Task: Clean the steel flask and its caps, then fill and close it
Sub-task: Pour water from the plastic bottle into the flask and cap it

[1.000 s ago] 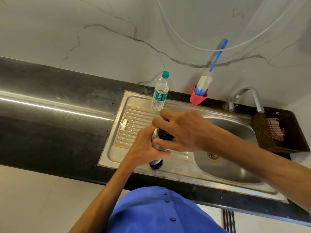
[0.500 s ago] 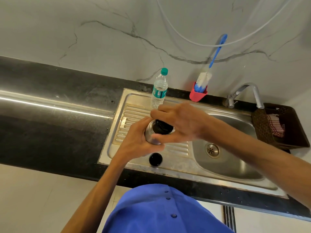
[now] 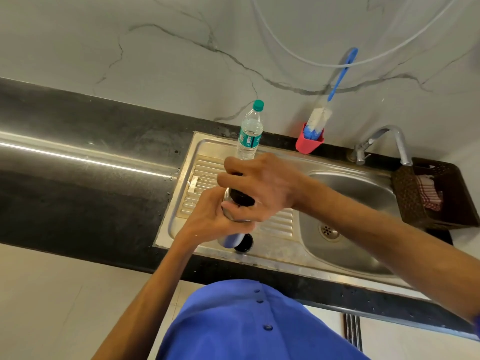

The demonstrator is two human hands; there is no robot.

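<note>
Steel shows between the two hands: the flask (image 3: 232,239) is held in the air over the ribbed drainboard of the sink (image 3: 275,224), near its front edge. The left hand (image 3: 207,219) has its fingers wrapped round the flask's body, grasping it from the left. The right hand (image 3: 262,185) is curled over the top, its fingers gripping the black inner cap (image 3: 241,197) at the flask's mouth.

A second ago the flask's base was down by the sink surface, hiding a small black outer cap (image 3: 245,244); half a second ago it had risen clear of that cap. Now the flask is lower again, its base overlapping the cap's left edge, and the right hand's fingers have shifted round the top. To my reading this is a twist on the inner cap, most likely unscrewing it for washing, though the direction cannot be told.

The flask's long axis runs from its base, low and toward the person, up to its mouth, tilted away toward the wall and slightly right. A plastic water bottle (image 3: 250,131) stands upright just behind the hands, and a bottle brush (image 3: 320,116) sits in a red holder (image 3: 309,144) near the tap (image 3: 384,144).
</note>
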